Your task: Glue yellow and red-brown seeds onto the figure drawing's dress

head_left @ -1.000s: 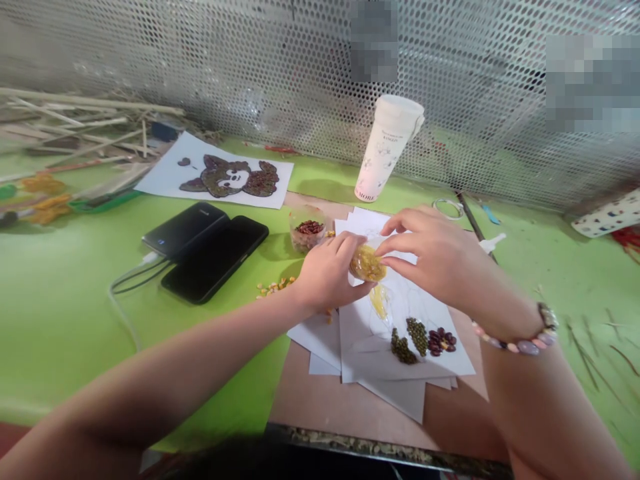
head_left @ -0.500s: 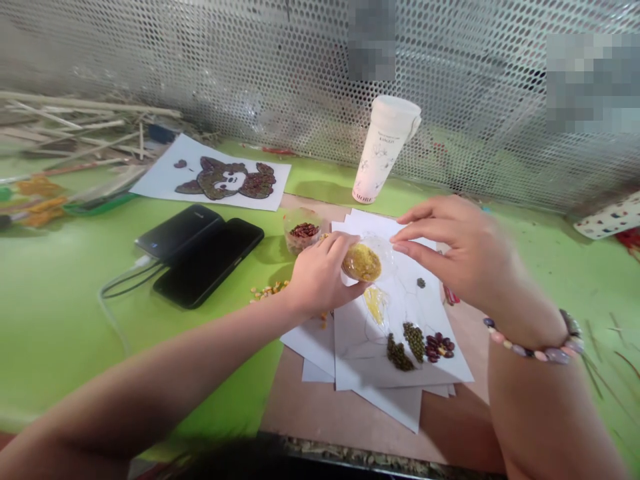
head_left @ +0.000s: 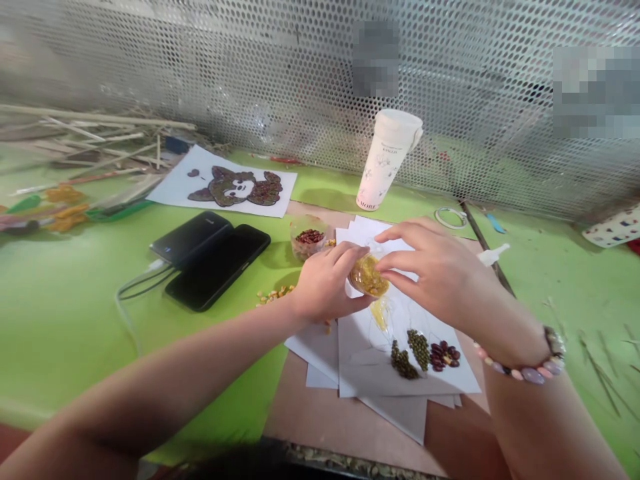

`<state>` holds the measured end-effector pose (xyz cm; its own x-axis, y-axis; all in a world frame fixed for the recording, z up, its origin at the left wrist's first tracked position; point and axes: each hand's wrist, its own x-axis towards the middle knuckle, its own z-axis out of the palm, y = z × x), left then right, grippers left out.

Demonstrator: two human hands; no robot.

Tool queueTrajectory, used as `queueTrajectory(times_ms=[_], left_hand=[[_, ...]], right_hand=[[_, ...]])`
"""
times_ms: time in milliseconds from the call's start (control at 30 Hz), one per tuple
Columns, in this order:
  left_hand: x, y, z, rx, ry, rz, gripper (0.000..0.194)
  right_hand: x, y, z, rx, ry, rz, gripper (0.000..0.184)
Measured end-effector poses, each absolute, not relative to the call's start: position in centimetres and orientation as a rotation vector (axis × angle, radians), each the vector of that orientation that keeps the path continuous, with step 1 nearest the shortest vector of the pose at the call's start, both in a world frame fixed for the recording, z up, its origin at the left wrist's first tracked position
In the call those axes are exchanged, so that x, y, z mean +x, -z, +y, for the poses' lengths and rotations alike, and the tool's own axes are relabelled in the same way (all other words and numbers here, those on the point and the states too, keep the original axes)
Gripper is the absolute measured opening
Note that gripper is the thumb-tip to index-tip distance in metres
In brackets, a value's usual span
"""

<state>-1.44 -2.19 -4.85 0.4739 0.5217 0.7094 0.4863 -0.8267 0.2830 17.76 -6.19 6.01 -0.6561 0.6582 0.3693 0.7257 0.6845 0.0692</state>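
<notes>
My left hand (head_left: 327,280) is wrapped around a small clear plastic cup (head_left: 356,283) of fine yellow grains (head_left: 371,275), tipped toward the right. At the cup's mouth is my right hand (head_left: 425,260), thumb and a finger close together in a pinch; whatever lies between the tips is too small to make out. Below both hands lies a sheet of white paper (head_left: 370,373) with a pencil drawing. Glued-looking patches sit on it: yellow grains (head_left: 380,313), green mung beans (head_left: 418,349) and a flower-like cluster of dark red beans (head_left: 444,357).
Behind my left hand stands a clear cup of red beans (head_left: 309,239), with loose corn kernels (head_left: 275,295) nearby. Left are a black phone (head_left: 220,267) and a power bank (head_left: 193,237) with a cable. Farther back are a finished bean picture (head_left: 235,187) and a white tumbler (head_left: 387,160).
My right hand has moved left and down, bringing its fingertips to the mouth of the cup. The cup remains in my left hand. The view has shifted slightly.
</notes>
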Motion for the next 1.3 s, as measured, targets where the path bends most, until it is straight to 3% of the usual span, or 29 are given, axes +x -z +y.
queueTrajectory(times_ms=[433, 767, 1300], left_hand=[[-1.3, 5.1, -1.9, 2.683, -1.452, 0.828, 0.056], [-1.3, 5.0, -2.0, 2.713, -1.513, 0.802, 0.054], [-1.6, 4.5, -2.3, 2.569, -1.337, 0.908, 0.061]], right_hand=[[16.6, -6.1, -6.0, -1.065, 0.201, -2.657, 0.02], [16.2, -5.5, -5.8, -1.106, 0.247, -2.682, 0.029], [17.8, -5.9, -5.7, -0.945, 0.325, -2.489, 0.017]])
